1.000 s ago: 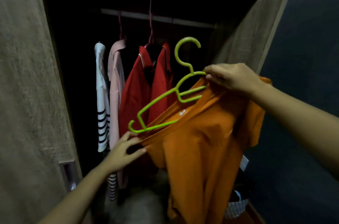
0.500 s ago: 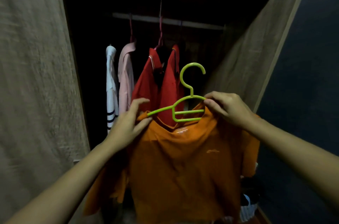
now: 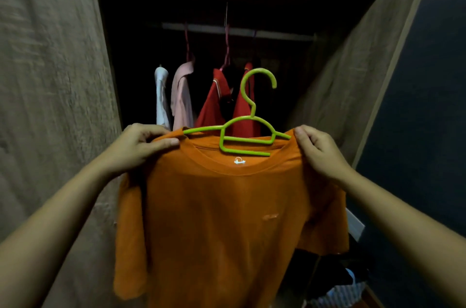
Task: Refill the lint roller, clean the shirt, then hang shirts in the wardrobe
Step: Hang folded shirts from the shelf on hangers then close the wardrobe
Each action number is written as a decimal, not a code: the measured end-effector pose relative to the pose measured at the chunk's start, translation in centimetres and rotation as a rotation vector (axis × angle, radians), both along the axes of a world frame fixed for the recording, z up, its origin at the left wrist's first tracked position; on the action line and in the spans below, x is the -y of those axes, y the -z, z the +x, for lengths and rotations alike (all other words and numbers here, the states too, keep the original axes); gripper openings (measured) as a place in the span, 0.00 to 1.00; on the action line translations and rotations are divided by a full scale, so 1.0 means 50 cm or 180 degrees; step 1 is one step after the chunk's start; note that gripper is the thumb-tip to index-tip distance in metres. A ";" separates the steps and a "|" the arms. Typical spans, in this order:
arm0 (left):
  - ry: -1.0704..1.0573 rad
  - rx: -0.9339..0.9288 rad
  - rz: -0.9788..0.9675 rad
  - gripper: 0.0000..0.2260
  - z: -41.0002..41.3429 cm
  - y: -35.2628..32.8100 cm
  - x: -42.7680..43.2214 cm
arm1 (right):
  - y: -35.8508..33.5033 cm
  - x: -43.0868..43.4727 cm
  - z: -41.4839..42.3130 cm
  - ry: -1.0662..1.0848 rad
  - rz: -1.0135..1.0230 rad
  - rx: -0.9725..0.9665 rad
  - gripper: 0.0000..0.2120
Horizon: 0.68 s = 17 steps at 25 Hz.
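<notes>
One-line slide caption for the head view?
Left hand and right hand hold an orange T-shirt on a green hanger by its shoulders before the wardrobe rail.

both hands, left hand point(image 3: 136, 147) and right hand point(image 3: 318, 150), pinch orange shirt point(image 3: 227, 219) shoulders on green hanger point(image 3: 248, 131), facing open wardrobe point(image 3: 353, 85) rail point(image 3: 237, 31).

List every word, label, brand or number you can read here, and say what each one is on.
No text here is readable.
The white neck print inside the orange shirt: too small and blurred to read.
The chest logo on that shirt: too faint and blurred to read.
No other writing shows.
</notes>
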State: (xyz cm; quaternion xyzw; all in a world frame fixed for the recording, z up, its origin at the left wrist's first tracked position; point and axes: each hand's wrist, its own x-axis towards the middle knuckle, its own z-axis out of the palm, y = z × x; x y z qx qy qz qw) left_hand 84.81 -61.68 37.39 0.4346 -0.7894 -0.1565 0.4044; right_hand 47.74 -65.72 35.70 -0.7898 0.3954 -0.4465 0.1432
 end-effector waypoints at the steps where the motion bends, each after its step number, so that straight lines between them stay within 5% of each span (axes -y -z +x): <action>1: -0.0110 -0.0207 -0.0095 0.15 0.002 0.005 0.001 | -0.007 0.007 0.000 -0.0009 0.0099 0.0027 0.17; 3: -0.0429 -0.0371 -0.0256 0.04 0.009 0.007 0.000 | -0.011 0.021 -0.012 -0.0139 0.0465 0.0079 0.17; 6: -0.0617 -0.0118 -0.0340 0.01 0.016 -0.006 -0.010 | 0.009 0.027 -0.025 -0.0317 0.0749 -0.0166 0.16; 8: -0.0618 0.0114 -0.0319 0.06 0.011 -0.014 -0.019 | 0.017 0.024 -0.019 -0.0351 0.0766 -0.0143 0.17; 13: -0.0778 -0.0455 -0.0316 0.07 0.007 -0.020 -0.014 | 0.007 0.034 -0.042 0.0043 0.0962 0.0322 0.22; 17: -0.1174 -0.0620 -0.0260 0.05 0.004 -0.025 -0.010 | 0.019 0.020 -0.043 0.0038 0.1427 0.0137 0.19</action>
